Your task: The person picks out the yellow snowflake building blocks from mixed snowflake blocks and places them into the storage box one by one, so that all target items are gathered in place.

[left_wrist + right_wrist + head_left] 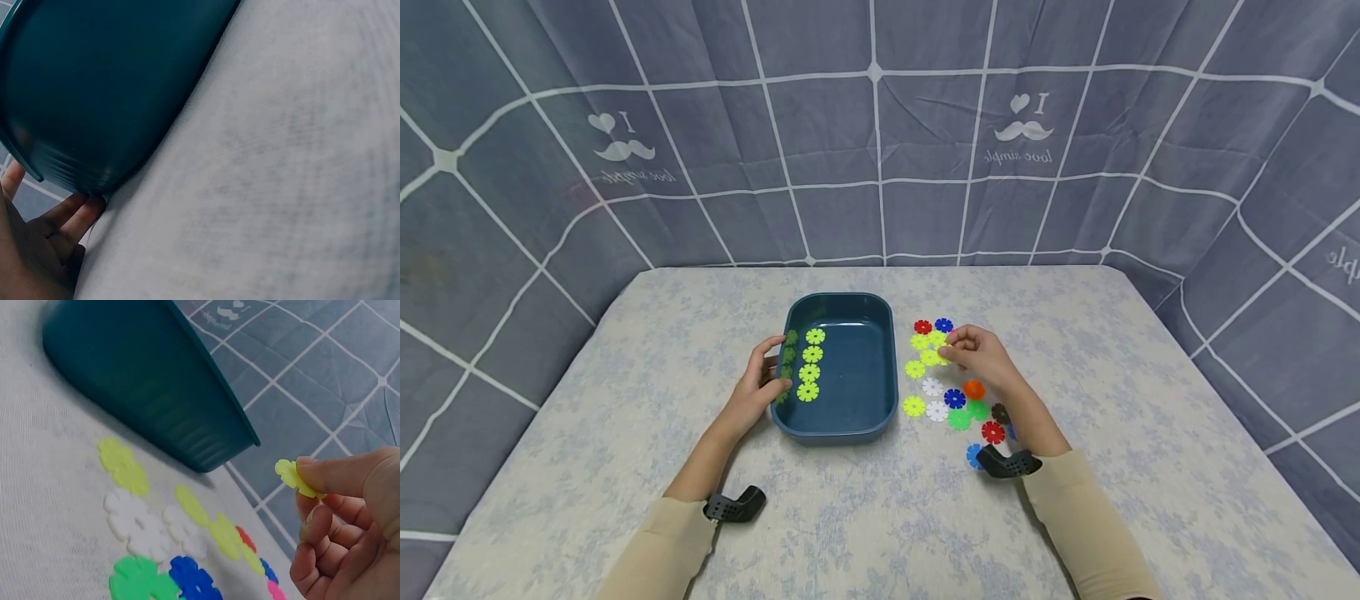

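Note:
A dark teal rectangular tub (859, 371) sits on the table, with several yellow snowflake discs (809, 372) in a column along its left side. My left hand (751, 392) holds the tub's left wall, thumb at the rim; in the left wrist view its fingers (72, 215) press the outer side low down. To the right of the tub, my right hand (988, 358) pinches one yellow snowflake disc (289, 473) between thumb and forefinger, over the far part of the loose pieces. More yellow discs (915, 369) lie beneath and beside that hand.
Loose snowflake discs spread right of the tub: white (937, 411), green (959, 419), dark blue (954, 398), orange (973, 390), red (992, 432) and brown (1000, 414). A light blue disc (973, 456) lies nearest, by the right wrist band (1009, 463). A grey curtain (820, 133) stands behind the table.

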`<state>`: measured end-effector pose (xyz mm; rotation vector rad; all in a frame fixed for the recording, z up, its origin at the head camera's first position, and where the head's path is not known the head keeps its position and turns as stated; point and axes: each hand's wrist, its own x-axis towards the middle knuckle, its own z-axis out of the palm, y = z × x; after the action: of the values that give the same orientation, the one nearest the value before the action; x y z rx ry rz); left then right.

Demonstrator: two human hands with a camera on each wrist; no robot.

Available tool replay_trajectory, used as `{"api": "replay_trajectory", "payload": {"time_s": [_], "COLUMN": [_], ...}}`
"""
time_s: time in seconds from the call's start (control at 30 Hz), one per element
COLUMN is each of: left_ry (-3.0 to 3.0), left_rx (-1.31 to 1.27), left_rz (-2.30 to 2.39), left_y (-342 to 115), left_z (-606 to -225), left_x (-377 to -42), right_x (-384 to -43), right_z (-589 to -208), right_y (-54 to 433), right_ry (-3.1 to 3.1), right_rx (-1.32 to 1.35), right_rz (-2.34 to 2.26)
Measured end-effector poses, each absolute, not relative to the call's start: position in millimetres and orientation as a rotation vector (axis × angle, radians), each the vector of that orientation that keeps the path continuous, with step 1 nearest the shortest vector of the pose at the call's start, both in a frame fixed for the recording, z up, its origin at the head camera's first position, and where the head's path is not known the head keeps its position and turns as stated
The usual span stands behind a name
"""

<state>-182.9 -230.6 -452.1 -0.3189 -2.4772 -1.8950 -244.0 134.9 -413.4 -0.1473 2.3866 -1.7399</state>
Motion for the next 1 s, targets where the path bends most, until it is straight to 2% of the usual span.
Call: {"api": "replay_trajectory", "payload": {"time_s": [1.0], "left_ry": [-2.477], "left_rx": [-0.302], "left_rz": [-1.894], "left_y": [-229.3], "left_z": [-450.9], "left_x": [-183.4], "right_x": [-231.4], "right_z": [-390.3], "right_y": [105.1], "right_ry": [2.301], "right_rx": [-0.460], "right_rz": [-1.791]}}
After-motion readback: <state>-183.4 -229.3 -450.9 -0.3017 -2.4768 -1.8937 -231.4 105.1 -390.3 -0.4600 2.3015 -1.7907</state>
